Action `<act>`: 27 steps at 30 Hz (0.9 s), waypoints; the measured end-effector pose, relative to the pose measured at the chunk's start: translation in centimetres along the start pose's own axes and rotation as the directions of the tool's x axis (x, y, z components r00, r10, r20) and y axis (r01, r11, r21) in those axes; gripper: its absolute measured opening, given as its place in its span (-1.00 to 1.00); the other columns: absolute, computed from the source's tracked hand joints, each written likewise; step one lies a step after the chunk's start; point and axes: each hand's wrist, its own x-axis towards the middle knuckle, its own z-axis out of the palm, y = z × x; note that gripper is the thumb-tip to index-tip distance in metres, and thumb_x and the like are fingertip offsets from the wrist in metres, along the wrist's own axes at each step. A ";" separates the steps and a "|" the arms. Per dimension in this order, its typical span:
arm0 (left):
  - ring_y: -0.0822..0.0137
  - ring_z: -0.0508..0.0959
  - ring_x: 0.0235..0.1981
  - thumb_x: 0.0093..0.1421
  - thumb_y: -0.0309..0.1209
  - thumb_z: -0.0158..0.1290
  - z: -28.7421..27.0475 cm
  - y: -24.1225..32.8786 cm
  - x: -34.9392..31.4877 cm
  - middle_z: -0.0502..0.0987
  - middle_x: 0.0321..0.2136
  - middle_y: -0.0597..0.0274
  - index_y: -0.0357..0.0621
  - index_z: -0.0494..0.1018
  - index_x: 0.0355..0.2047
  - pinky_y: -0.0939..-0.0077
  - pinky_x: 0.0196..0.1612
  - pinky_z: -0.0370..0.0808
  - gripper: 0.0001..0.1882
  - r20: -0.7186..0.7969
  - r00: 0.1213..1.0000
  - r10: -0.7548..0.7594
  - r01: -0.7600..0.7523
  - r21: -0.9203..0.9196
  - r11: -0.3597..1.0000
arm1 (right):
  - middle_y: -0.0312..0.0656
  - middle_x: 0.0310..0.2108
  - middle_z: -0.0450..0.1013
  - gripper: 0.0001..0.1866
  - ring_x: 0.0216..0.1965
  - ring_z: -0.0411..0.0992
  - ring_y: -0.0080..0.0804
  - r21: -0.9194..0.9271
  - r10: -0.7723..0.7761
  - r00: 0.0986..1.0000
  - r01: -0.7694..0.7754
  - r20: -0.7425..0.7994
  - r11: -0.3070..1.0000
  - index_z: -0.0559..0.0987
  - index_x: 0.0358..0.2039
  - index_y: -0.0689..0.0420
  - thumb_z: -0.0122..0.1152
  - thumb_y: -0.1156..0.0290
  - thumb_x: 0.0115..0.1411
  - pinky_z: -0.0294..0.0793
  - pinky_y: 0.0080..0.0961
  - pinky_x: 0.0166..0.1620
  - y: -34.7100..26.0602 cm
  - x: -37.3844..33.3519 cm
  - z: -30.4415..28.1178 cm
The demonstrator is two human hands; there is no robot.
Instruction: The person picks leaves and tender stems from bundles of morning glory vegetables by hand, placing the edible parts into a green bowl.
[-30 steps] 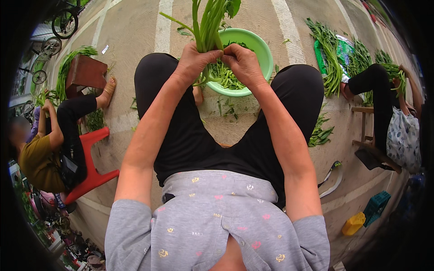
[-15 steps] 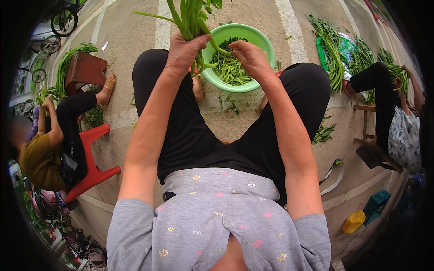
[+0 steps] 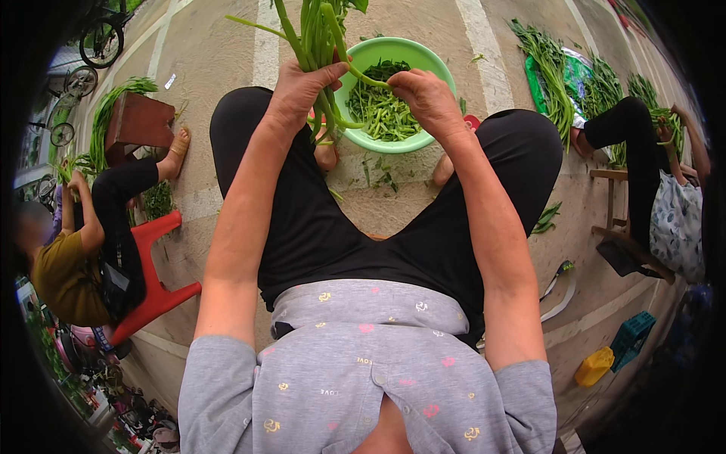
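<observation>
My left hand (image 3: 302, 94) is closed round a bunch of long green leafy stems (image 3: 308, 34), which look like water spinach. The bunch stands up past the top of the picture, and its lower ends hang below my fist. One stem (image 3: 367, 79) bends out from the bunch to the right. Its end is pinched between the thumb and fingers of my right hand (image 3: 429, 98). Beneath both hands a light green basin (image 3: 446, 72) stands on the ground between my feet. Short pieces of stem and dark leaves (image 3: 382, 117) lie in it.
At left a person (image 3: 72, 261) sits on a red plastic stool (image 3: 155, 261) near a brown wooden box (image 3: 140, 123) with greens. Another person (image 3: 673, 219) sits at right, by long stems (image 3: 552, 83) on the ground. A yellow container (image 3: 594, 367) and dark green crate (image 3: 631, 340) stand behind.
My right hand has shifted slightly right and down, still pinching the bent stem. My left hand has moved a little left and down with the bunch. My knees have spread slightly.
</observation>
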 end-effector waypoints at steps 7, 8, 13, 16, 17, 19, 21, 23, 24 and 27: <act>0.57 0.40 -0.56 0.03 -0.46 0.15 0.1 0.0 0.2 0.54 -0.41 0.33 -0.19 0.48 -0.23 0.69 -0.49 0.38 -0.74 -0.026 0.998 0.057 -0.058 -0.040 0.998 | -0.17 -0.38 0.42 -0.88 -0.29 0.41 -0.17 0.106 0.081 0.995 -0.075 -0.060 0.992 0.56 -0.38 0.05 0.18 0.45 0.01 0.38 -0.30 -0.23 1.0 -0.1 0.6; 0.57 0.40 -0.56 0.04 -0.47 0.15 -0.2 -0.2 0.4 0.54 -0.40 0.32 -0.20 0.47 -0.23 0.69 -0.49 0.38 -0.74 -0.044 0.997 0.060 -0.062 -0.043 0.997 | -0.16 -0.38 0.42 -0.88 -0.29 0.41 -0.17 0.095 0.091 0.995 -0.086 -0.051 0.992 0.56 -0.38 0.06 0.18 0.47 0.01 0.39 -0.30 -0.23 1.1 0.0 0.5; 0.56 0.41 -0.55 0.04 -0.49 0.14 0.1 0.1 0.2 0.55 -0.38 0.27 -0.21 0.47 -0.23 0.68 -0.49 0.38 -0.75 -0.088 0.992 0.087 -0.095 -0.091 0.991 | -0.17 -0.40 0.42 -0.91 -0.31 0.42 -0.17 0.055 0.093 0.992 -0.089 -0.081 0.995 0.56 -0.40 0.07 0.18 0.45 0.01 0.39 -0.30 -0.27 0.7 -0.1 0.5; 0.55 0.41 -0.55 0.04 -0.50 0.14 0.0 0.1 0.3 0.55 -0.37 0.25 -0.23 0.47 -0.23 0.69 -0.48 0.38 -0.75 -0.083 0.992 0.096 -0.104 -0.100 0.990 | -0.18 -0.42 0.43 -0.92 -0.34 0.42 -0.17 0.044 0.106 0.991 -0.102 -0.088 0.994 0.56 -0.42 0.07 0.18 0.43 0.02 0.39 -0.30 -0.29 1.1 0.1 0.7; 0.55 0.41 -0.55 0.04 -0.50 0.14 0.1 0.0 0.3 0.55 -0.37 0.25 -0.23 0.47 -0.23 0.69 -0.48 0.38 -0.75 -0.083 0.992 0.094 -0.101 -0.095 0.990 | -0.18 -0.42 0.43 -0.92 -0.34 0.42 -0.17 0.045 0.115 0.989 -0.111 -0.090 0.993 0.56 -0.42 0.07 0.18 0.43 0.02 0.39 -0.30 -0.30 1.2 0.1 0.8; 0.56 0.41 -0.55 0.03 -0.50 0.14 0.3 0.1 0.2 0.54 -0.41 0.27 -0.23 0.48 -0.26 0.70 -0.48 0.38 -0.78 -0.085 0.992 0.090 -0.097 -0.090 0.991 | -0.18 -0.42 0.44 -0.92 -0.35 0.43 -0.17 0.020 0.135 0.986 -0.134 -0.094 0.991 0.56 -0.42 0.06 0.18 0.42 0.02 0.39 -0.29 -0.30 1.2 0.1 0.8; 0.57 0.41 -0.56 0.02 -0.51 0.14 0.5 0.3 0.0 0.52 -0.49 0.32 -0.21 0.50 -0.33 0.70 -0.48 0.37 -0.83 -0.089 0.992 0.085 -0.093 -0.091 0.992 | -0.18 -0.42 0.45 -0.92 -0.35 0.43 -0.17 -0.009 0.163 0.982 -0.164 -0.091 0.986 0.56 -0.43 0.06 0.17 0.40 0.03 0.38 -0.28 -0.30 1.1 0.0 0.8; 0.57 0.40 -0.56 0.02 -0.50 0.15 0.7 0.3 0.0 0.50 -0.53 0.36 -0.21 0.50 -0.34 0.71 -0.49 0.36 -0.84 -0.081 0.993 0.089 -0.096 -0.085 0.992 | -0.18 -0.41 0.46 -0.92 -0.34 0.43 -0.18 -0.042 0.197 0.977 -0.201 -0.085 0.979 0.56 -0.43 0.06 0.17 0.37 0.04 0.38 -0.27 -0.30 1.1 0.0 0.9; 0.58 0.40 -0.56 0.02 -0.50 0.15 0.8 0.3 0.0 0.48 -0.55 0.37 -0.21 0.51 -0.35 0.71 -0.50 0.35 -0.85 -0.077 0.993 0.091 -0.098 -0.082 0.992 | -0.19 -0.40 0.46 -0.91 -0.33 0.43 -0.18 -0.034 0.243 0.967 -0.246 -0.072 0.969 0.57 -0.43 0.05 0.17 0.36 0.04 0.38 -0.27 -0.30 1.1 0.1 0.9; 0.56 0.41 -0.55 0.04 -0.48 0.14 0.8 -0.1 0.1 0.52 -0.47 0.32 -0.21 0.48 -0.25 0.69 -0.49 0.37 -0.77 -0.043 0.993 0.106 -0.109 -0.074 0.991 | -0.19 -0.41 0.49 -0.90 -0.33 0.44 -0.20 0.020 0.364 0.931 -0.364 -0.026 0.931 0.59 -0.42 0.01 0.17 0.33 0.04 0.39 -0.30 -0.29 1.4 0.2 1.1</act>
